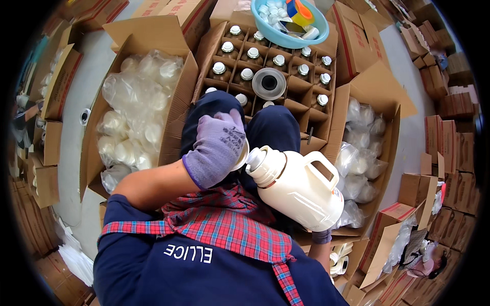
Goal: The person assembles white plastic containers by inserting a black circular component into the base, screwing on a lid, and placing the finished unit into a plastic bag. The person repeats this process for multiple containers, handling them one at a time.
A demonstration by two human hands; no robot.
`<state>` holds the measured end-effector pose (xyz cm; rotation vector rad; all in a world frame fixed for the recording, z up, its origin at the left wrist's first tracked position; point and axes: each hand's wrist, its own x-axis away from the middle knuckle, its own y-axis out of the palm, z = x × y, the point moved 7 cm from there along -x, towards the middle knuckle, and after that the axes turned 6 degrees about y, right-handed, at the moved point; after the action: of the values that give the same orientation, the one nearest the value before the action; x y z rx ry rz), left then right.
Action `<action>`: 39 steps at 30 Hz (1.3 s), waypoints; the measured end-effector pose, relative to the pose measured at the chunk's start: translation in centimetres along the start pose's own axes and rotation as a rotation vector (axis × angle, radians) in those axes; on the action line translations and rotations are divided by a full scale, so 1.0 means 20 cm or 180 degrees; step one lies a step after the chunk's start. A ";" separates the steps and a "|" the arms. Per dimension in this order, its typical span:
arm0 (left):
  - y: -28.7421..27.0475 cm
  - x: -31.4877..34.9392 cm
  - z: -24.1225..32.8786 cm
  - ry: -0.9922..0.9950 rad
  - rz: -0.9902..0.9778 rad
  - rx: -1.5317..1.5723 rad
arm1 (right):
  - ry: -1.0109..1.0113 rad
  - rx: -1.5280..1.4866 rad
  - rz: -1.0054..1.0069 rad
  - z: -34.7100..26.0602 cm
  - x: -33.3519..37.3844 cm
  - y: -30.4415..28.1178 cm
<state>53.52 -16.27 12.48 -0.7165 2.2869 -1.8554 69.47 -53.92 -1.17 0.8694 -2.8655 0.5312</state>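
My left hand (217,148), in a purple work glove, curls round a cream cup-shaped lid (242,157) whose rim shows past the fingers. Right beside it is the neck of a cream vacuum flask (298,191) with a side handle (324,171). A white stopper (255,158) sits in the flask's mouth, pointing toward the lid. The flask lies tilted across my lap, neck to the upper left. My right hand (321,236), also gloved, holds the flask at its base; its fingers are mostly hidden behind it.
Beyond my knees stands a divided carton (204,66) of white-capped bottles, with a tape roll (269,84) on top. A blue basin (319,30) holds small white pieces. Open cartons (178,109) (390,153) of bagged cream parts flank me. Stacked boxes (457,188) line the right.
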 end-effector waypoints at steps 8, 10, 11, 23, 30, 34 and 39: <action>-0.11 -0.08 0.15 0.1411 -0.0510 0.0075 | 0.0020 0.0064 0.0072 -0.06 0.09 0.00; -0.13 -0.05 -0.11 0.1776 0.0649 0.1317 | -0.0009 0.0092 -0.0038 -0.12 0.09 0.00; -0.20 -0.03 -0.21 0.1741 0.0600 0.2209 | -0.0001 0.0077 -0.0065 -0.14 0.10 0.01; -0.16 -0.11 -0.31 0.2494 0.1634 0.2510 | -0.0203 0.0347 -0.0186 -0.23 0.01 0.14; -0.05 -0.18 0.05 0.3113 0.1029 0.2471 | -0.0189 0.0109 0.0000 -0.16 0.00 0.17; -0.15 -0.02 -0.07 0.2659 -0.0272 0.2915 | -0.0112 -0.0013 0.0150 -0.12 0.02 0.17; -0.27 -0.01 0.00 0.3192 0.0534 0.3611 | -0.0037 -0.0211 0.0170 -0.14 0.08 0.07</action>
<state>55.24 -16.84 17.53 0.6628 0.9440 -3.2103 67.34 -52.77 1.36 0.7905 -2.9057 0.4350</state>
